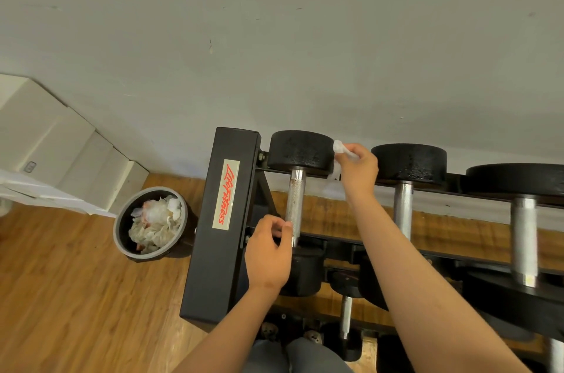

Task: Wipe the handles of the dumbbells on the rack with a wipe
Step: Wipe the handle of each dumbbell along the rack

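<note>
Nearest, the left hand (268, 250) curls beside the near end of the leftmost dumbbell's knurled, rust-flecked steel handle (295, 201), thumb against it; whether it grips, I cannot tell. The handle lies on the black metal rack (219, 220), long axis pointing away toward the grey wall (274, 36). Farther, the right hand (358, 171) pinches a crumpled white wipe (338, 147) beside the black round far head (300, 149).

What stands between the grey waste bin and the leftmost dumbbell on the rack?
In the head view: the rack's black metal end post with a cream, red-lettered label, between the round grey waste bin and the leftmost black dumbbell.
</note>
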### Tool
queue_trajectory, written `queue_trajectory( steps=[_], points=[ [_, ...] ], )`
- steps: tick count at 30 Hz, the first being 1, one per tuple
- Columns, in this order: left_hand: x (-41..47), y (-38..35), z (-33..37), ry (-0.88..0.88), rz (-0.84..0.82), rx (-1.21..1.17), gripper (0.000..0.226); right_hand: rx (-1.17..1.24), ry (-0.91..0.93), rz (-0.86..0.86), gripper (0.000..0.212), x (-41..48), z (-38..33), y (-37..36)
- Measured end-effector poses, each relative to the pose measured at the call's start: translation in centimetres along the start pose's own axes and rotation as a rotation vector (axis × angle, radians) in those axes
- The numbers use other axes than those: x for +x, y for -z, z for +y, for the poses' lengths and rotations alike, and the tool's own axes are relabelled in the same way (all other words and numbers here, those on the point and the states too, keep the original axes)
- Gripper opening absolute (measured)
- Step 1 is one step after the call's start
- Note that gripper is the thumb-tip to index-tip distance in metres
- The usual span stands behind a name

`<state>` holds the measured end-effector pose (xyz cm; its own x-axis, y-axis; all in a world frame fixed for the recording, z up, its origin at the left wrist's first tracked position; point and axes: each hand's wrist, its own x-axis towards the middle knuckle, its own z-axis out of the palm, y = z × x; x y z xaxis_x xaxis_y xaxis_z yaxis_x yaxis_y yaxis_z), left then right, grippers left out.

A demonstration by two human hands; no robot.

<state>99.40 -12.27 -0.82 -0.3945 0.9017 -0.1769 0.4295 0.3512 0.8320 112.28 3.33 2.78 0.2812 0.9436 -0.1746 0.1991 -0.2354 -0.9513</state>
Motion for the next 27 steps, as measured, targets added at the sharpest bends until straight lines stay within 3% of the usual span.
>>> queue_trajectory(
  steps=[9,14,21,27],
  points=[
    [0.1,-0.1,-0.1,0.006,0.005,-0.013,0.008,0.046,-0.057,-0.019,0.009,-2.3,2.7,0.2],
    [0.1,-0.1,-0.2,0.011,0.007,-0.017,0.008,0.067,-0.047,-0.011,0.010,-0.2,0.6,-0.1],
    [0.1,-0.3,-0.3,0.020,0.026,-0.036,0.011,0.061,-0.108,-0.065,0.029,0.0,0.9,0.1],
    [0.1,-0.3,-0.3,0.037,0.030,-0.032,0.009,0.060,-0.144,-0.081,0.016,-1.4,3.2,-0.1]
  ],
)
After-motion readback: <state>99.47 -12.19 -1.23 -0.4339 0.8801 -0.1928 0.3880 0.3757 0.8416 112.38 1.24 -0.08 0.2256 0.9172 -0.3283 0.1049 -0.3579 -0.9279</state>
